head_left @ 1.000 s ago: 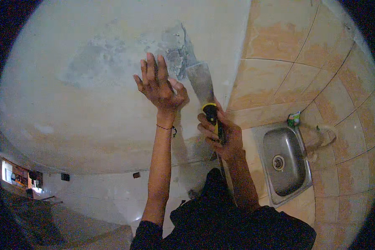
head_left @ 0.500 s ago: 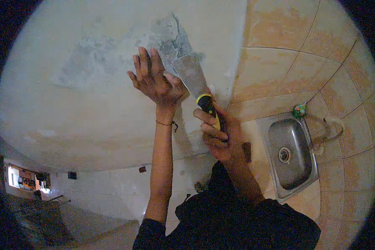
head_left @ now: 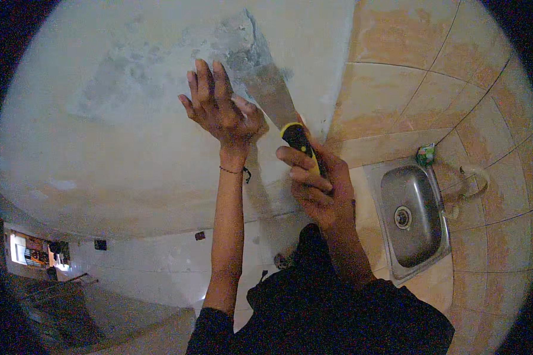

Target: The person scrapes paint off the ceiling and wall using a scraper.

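Probably light yet stiff, the scraper (head_left: 275,97) at the grey wall patch (head_left: 238,44) is best held by its handle (head_left: 295,138), which your right hand (head_left: 321,190) wraps, while your left hand (head_left: 229,121) spreads flat, seemingly holding nothing.

Your scraper (head_left: 278,103), broad metal blade and black-and-yellow handle, slants with its blade end at the chipped grey wall patch's (head_left: 236,38) lower edge.
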`<act>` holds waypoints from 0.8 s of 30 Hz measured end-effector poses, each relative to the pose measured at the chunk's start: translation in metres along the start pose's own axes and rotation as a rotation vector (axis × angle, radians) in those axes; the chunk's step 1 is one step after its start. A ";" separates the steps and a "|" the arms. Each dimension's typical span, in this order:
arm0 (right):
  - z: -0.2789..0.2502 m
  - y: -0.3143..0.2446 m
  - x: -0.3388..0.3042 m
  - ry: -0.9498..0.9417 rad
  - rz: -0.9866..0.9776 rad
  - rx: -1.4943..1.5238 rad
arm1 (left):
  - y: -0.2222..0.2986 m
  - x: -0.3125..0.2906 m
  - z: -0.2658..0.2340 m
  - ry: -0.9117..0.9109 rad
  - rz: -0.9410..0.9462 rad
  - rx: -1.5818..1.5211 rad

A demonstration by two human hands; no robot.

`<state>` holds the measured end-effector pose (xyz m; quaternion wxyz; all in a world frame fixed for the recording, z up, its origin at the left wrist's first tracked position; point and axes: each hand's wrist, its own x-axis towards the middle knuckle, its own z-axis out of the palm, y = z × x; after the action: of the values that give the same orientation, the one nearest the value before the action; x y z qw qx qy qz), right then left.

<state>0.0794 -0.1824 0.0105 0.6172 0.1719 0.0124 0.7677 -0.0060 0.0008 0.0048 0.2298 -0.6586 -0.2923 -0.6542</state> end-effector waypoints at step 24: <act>0.001 0.000 0.005 -0.126 0.070 0.116 | 0.002 0.004 0.002 0.017 0.006 -0.015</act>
<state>0.0792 -0.1774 0.0129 0.5787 0.2556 0.0122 0.7744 -0.0030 0.0009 0.0084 0.2296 -0.6554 -0.2835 -0.6613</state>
